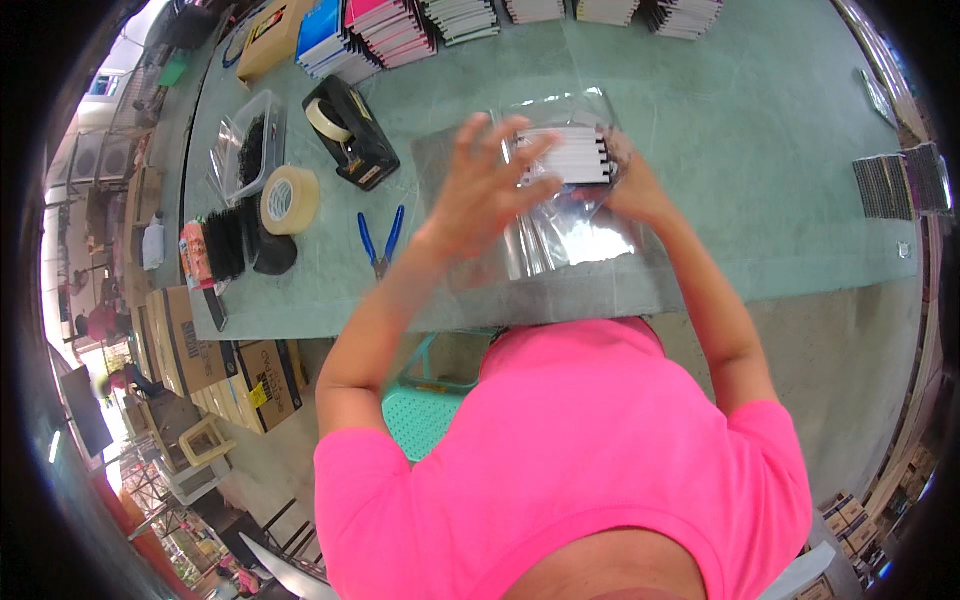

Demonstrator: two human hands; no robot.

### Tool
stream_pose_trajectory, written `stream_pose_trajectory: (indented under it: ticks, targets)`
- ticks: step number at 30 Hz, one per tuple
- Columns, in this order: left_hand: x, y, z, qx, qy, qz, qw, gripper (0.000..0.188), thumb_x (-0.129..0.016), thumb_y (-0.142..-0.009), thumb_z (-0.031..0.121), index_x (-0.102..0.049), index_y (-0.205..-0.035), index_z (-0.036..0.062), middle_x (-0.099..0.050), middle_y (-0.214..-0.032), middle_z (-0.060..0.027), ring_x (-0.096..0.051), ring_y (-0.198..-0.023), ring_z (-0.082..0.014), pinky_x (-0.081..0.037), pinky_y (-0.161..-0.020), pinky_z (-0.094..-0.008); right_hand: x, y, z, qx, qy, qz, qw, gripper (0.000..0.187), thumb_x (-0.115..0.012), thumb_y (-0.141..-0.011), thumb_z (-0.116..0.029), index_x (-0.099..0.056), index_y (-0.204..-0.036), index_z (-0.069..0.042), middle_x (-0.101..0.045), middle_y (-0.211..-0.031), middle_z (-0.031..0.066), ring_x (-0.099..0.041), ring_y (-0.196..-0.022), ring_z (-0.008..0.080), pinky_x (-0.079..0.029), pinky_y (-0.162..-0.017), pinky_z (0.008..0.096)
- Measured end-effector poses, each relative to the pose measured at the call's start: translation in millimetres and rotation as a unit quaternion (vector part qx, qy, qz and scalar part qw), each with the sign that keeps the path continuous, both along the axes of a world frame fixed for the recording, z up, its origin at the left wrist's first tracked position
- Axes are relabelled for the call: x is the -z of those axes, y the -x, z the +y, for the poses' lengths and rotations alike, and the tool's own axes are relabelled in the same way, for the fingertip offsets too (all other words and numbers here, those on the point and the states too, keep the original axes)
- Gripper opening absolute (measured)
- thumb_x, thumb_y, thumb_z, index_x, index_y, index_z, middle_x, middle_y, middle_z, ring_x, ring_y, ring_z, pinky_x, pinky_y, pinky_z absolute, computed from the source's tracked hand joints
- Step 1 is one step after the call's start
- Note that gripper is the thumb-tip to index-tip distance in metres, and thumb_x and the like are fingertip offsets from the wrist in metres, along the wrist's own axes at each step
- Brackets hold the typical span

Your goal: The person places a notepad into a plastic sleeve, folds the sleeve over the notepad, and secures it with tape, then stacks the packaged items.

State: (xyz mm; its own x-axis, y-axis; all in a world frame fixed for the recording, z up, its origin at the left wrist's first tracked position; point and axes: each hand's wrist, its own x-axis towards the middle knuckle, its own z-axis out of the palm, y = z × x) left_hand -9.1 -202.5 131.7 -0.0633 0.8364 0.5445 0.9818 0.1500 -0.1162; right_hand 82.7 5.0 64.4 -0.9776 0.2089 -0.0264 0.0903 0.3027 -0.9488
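A small stack of notebooks or pads, white page edges with black bits along one side, stands on the table in front of me. Clear plastic film lies around and under it, shiny with reflections. My right hand grips the stack's right end, its fingers partly hidden behind the plastic. Over the left part of the stack my left hand is spread, fingers apart and slightly blurred; whether its fingertips touch the film I cannot tell. Blue-handled pliers lie left of the film, near my left forearm.
A black tape dispenser, a tape roll, a clear plastic box and a black brush sit at the left. Stacks of notebooks line the far edge. Dark mesh pieces lie at the right. A green stool stands below.
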Motion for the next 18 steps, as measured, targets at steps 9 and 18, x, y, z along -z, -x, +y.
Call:
stream_pose_trajectory:
  ticks: [9, 18]
  targets:
    - [-40, -12, 20, -0.014, 0.112, -0.108, 0.988, 0.039, -0.074, -0.065, 0.034, -0.064, -0.094, 0.0115, -0.062, -0.095, -0.0027, -0.053, -0.097, -0.0221, -0.035, -0.087, -0.0376, -54, -12, 5, 0.004, -0.313, 0.311, 0.897, 0.038, -0.082, -0.060, -0.020, -0.061, -0.088, -0.007, -0.052, -0.118, 0.0105, -0.044, -0.114, 0.0264, -0.037, -0.093, 0.0366]
    - [-32, -40, 0, 0.103, 0.204, -0.058, 0.972, 0.025, -0.060, -0.072, 0.015, -0.064, -0.096, 0.0102, -0.060, -0.095, -0.0046, -0.053, -0.095, -0.0216, -0.037, -0.086, -0.0373, -8, -42, -4, 0.060, -0.251, 0.236, 0.937, 0.046, -0.076, -0.062, -0.007, -0.062, -0.106, -0.008, -0.056, -0.117, 0.0069, -0.051, -0.112, 0.0255, -0.041, -0.092, 0.0371]
